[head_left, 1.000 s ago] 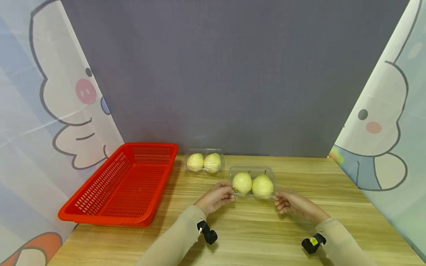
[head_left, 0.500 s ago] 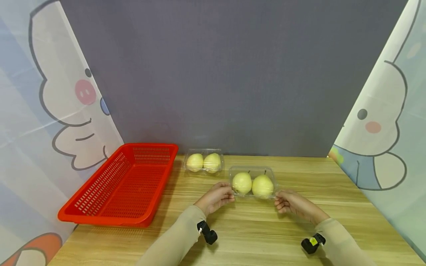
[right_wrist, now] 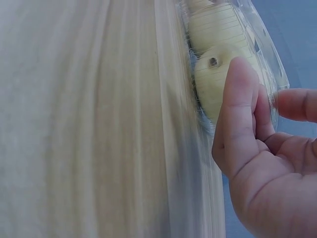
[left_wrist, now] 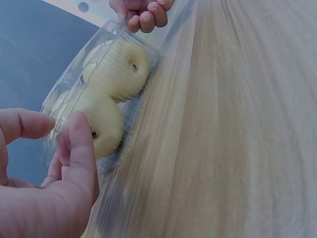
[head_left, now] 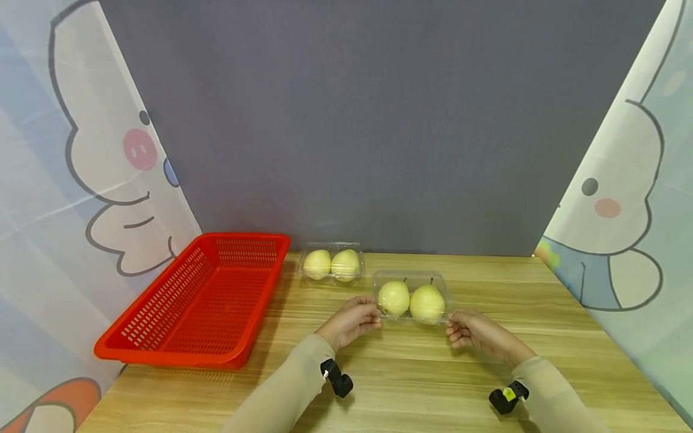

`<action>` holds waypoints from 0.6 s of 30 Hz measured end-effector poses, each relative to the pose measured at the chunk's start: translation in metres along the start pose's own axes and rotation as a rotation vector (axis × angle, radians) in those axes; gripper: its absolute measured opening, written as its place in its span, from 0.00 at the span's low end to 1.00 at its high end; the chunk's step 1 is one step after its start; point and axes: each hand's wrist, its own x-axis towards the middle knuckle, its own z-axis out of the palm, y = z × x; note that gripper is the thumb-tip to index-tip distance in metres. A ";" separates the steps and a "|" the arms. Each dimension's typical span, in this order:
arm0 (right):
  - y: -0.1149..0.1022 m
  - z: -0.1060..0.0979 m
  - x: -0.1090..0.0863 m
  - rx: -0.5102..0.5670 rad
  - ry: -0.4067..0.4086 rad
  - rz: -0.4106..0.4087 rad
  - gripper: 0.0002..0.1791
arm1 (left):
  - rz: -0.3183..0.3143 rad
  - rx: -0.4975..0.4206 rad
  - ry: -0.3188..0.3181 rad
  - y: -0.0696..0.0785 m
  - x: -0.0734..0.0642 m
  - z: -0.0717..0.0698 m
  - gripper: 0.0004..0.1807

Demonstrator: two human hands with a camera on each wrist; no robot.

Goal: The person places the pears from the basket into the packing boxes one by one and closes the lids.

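Note:
A clear plastic clamshell box (head_left: pixel 409 278) with two yellow pears (head_left: pixel 427 303) inside stands on the wooden table in front of me. My left hand (head_left: pixel 353 323) pinches its near left corner between thumb and fingers. At the near right corner, my right hand (head_left: pixel 476 334) pinches the rim the same way. The left wrist view shows the thumb and fingertips (left_wrist: pixel 79 131) on either side of the box edge, with both pears behind the ribbed plastic. In the right wrist view, the thumb (right_wrist: pixel 296 104) and fingers meet at the box's lip.
A second clear box with two pears (head_left: pixel 345 265) sits further back, near the grey partition (head_left: pixel 379 132). To the left stands a red perforated plastic basket (head_left: pixel 246 337). Printed cloth panels (head_left: pixel 612 240) flank the table (head_left: pixel 411 385) on both sides.

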 end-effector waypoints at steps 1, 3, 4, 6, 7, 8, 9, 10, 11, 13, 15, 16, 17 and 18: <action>0.000 0.000 0.000 0.000 0.001 0.000 0.16 | -0.001 0.000 -0.001 0.000 0.000 0.000 0.24; 0.001 0.000 0.000 0.003 0.003 0.001 0.16 | -0.004 0.004 -0.002 0.000 0.000 -0.001 0.24; 0.001 0.000 0.001 0.003 0.003 0.000 0.16 | -0.006 0.004 -0.001 0.000 0.000 -0.001 0.24; 0.001 0.000 0.000 0.003 0.002 0.000 0.16 | -0.007 0.007 0.000 0.000 0.000 -0.001 0.24; 0.001 0.000 0.000 0.002 0.000 -0.001 0.16 | -0.006 0.010 0.001 0.000 0.000 -0.001 0.24; 0.001 0.000 0.000 0.002 0.000 -0.002 0.16 | -0.005 0.011 0.002 0.000 0.000 -0.001 0.24; 0.001 0.000 0.000 0.001 -0.001 -0.003 0.16 | -0.005 0.011 0.002 0.000 0.000 0.000 0.24; 0.001 0.000 0.000 0.001 0.000 -0.002 0.16 | -0.006 0.011 0.002 0.000 -0.001 0.000 0.24; 0.001 0.000 0.000 0.001 0.000 -0.002 0.16 | -0.006 0.011 0.001 0.000 -0.001 0.000 0.24; 0.001 0.000 0.000 0.000 0.001 -0.003 0.16 | -0.007 0.011 -0.001 0.001 -0.001 -0.001 0.24; 0.000 0.001 0.000 -0.001 0.004 -0.004 0.16 | -0.009 0.010 -0.003 0.001 -0.001 -0.001 0.24; 0.000 0.002 0.000 -0.003 0.005 -0.005 0.16 | -0.009 0.009 -0.003 0.001 0.000 -0.001 0.24; 0.000 0.002 0.000 -0.005 0.007 -0.006 0.16 | -0.008 0.007 -0.004 0.000 0.000 -0.001 0.25; 0.000 0.002 0.000 -0.006 0.009 -0.007 0.16 | -0.007 0.006 -0.005 0.000 -0.001 -0.001 0.25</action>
